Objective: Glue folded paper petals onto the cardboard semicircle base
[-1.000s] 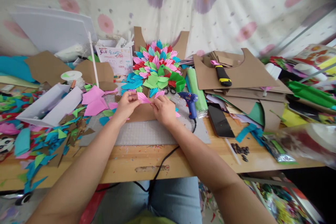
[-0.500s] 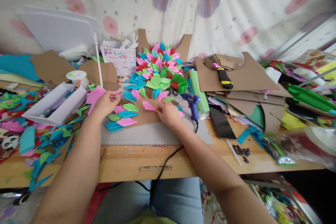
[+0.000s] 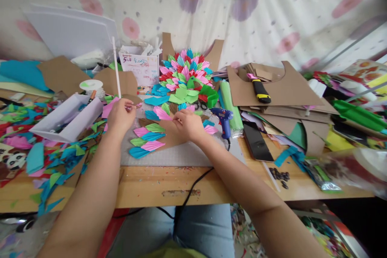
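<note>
My right hand [image 3: 189,125] is closed in a pinch on the right end of a pink pleated paper petal [image 3: 162,113]. That petal lies over a cardboard piece [image 3: 172,133] edged with pleated paper petals in blue, green, pink and brown, such as a green petal [image 3: 155,127]. Left of the cardboard, my left hand [image 3: 120,117] hovers with its fingers curled together. A small pinkish bit shows at its fingertips, too small to name. Both rest areas sit above a grey cutting mat [image 3: 169,159].
A blue glue gun [image 3: 223,121] stands right of the cardboard, its cable running down over the table edge. Farther right are a phone [image 3: 256,141] and a cutter knife [image 3: 261,91] on stacked cardboard. Paper scraps and a white box [image 3: 86,119] are at left; a petal-covered piece [image 3: 186,70] stands behind.
My right hand has moved the pink petal up and left, to the petals along the cardboard's upper edge. My left hand's fingers have curled in more. The view has shifted slightly.
</note>
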Demonstrator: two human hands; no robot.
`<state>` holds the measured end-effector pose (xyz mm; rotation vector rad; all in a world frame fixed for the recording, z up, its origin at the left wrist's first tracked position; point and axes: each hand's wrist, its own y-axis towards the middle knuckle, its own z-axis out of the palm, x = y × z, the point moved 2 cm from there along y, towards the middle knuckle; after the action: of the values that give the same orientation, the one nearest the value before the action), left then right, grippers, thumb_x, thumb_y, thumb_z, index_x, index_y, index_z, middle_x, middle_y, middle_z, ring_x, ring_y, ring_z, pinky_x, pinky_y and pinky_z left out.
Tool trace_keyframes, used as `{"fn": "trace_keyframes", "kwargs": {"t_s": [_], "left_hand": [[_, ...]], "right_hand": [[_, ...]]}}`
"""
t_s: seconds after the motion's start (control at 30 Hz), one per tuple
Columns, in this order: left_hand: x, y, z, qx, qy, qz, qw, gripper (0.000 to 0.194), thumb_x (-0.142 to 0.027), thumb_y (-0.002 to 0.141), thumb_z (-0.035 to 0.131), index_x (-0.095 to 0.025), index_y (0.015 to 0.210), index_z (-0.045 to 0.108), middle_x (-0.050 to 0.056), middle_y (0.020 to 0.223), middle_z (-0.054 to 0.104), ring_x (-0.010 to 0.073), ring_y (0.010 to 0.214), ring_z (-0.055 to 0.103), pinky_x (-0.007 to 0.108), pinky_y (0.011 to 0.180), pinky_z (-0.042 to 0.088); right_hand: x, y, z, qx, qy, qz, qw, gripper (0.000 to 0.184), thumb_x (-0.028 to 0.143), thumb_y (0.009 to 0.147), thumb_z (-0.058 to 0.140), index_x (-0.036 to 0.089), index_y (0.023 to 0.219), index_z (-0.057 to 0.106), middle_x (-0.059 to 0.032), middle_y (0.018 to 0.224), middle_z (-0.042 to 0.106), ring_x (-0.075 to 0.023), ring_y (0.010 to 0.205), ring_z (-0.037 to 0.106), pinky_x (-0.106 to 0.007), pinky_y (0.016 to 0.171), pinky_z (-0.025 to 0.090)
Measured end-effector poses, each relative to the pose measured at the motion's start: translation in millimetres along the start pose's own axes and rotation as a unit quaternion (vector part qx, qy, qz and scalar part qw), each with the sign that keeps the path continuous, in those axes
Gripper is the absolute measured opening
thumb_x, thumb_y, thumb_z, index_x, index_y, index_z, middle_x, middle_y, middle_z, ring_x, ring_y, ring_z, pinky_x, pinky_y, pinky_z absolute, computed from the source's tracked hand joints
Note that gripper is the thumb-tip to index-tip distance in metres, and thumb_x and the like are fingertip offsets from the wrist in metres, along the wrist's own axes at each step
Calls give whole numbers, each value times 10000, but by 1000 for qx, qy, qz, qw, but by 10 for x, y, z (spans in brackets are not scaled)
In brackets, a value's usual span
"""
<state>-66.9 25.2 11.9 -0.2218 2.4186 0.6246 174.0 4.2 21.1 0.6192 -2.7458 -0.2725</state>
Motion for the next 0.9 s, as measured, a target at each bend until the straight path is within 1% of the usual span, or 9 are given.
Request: {"fn": "trace_keyframes", "kwargs": {"t_s": [0.07, 0.2, 0.37, 0.47, 0.63, 0.73, 0.83, 0.9], "left_hand": [[-51, -15, 25, -2, -16, 41, 999, 152, -256, 732, 546, -188, 863, 585, 59, 863, 628, 196, 796, 581, 329, 764, 462], [-136, -65, 140, 43, -24, 127, 991, 149, -250, 723, 574, -200, 857, 615, 60, 909, 613, 217, 925, 552, 360, 880, 430], [-216, -136, 254, 98, -38, 175, 979, 158, -259, 730, 586, -213, 868, 648, 62, 964, 605, 228, 1009, 527, 377, 938, 400], [-225, -139, 260, 107, -44, 178, 977, 156, -250, 745, 568, -214, 870, 652, 54, 964, 616, 223, 1018, 526, 370, 934, 403], [-150, -75, 209, 60, -51, 137, 987, 143, -197, 733, 543, -212, 821, 655, 51, 911, 631, 216, 939, 553, 356, 900, 421], [-120, -54, 206, 52, -53, 119, 990, 143, -180, 722, 544, -213, 808, 653, 45, 903, 636, 212, 919, 560, 350, 887, 429], [-132, -61, 222, 56, -53, 125, 989, 148, -188, 733, 535, -208, 814, 657, 50, 901, 630, 213, 919, 560, 356, 887, 427], [-164, -81, 235, 66, -58, 143, 986, 146, -203, 740, 538, -205, 819, 660, 56, 903, 622, 219, 943, 554, 368, 903, 416]], "right_hand": [[73, 45, 56, 14, -28, -29, 999, 225, 242, 875, 449, 229, 931, 667, -41, 975, 651, -186, 916, 569, -258, 676, 405], [126, 57, 182, 34, -69, -56, 995, 290, 206, 885, 414, 238, 1080, 627, -64, 1019, 635, -211, 961, 550, -290, 734, 426], [118, 22, 247, 48, -82, -61, 994, 335, 201, 911, 366, 239, 1159, 587, -88, 1041, 622, -217, 997, 518, -299, 773, 429], [118, 25, 250, 42, -87, -67, 993, 337, 195, 904, 372, 243, 1168, 577, -81, 1021, 618, -227, 963, 520, -307, 747, 434], [147, 40, 246, 60, -107, -76, 990, 340, 167, 895, 369, 227, 1163, 570, -104, 1032, 601, -234, 956, 510, -314, 745, 430], [171, 46, 238, 72, -119, -90, 986, 362, 138, 888, 357, 212, 1180, 558, -121, 1042, 594, -243, 956, 507, -332, 758, 427], [182, 56, 233, 75, -118, -97, 985, 367, 126, 885, 350, 193, 1177, 562, -134, 1051, 591, -253, 960, 506, -342, 758, 428], [183, 62, 234, 75, -115, -98, 986, 370, 124, 886, 348, 192, 1179, 562, -137, 1062, 589, -253, 963, 504, -341, 761, 427]]}}
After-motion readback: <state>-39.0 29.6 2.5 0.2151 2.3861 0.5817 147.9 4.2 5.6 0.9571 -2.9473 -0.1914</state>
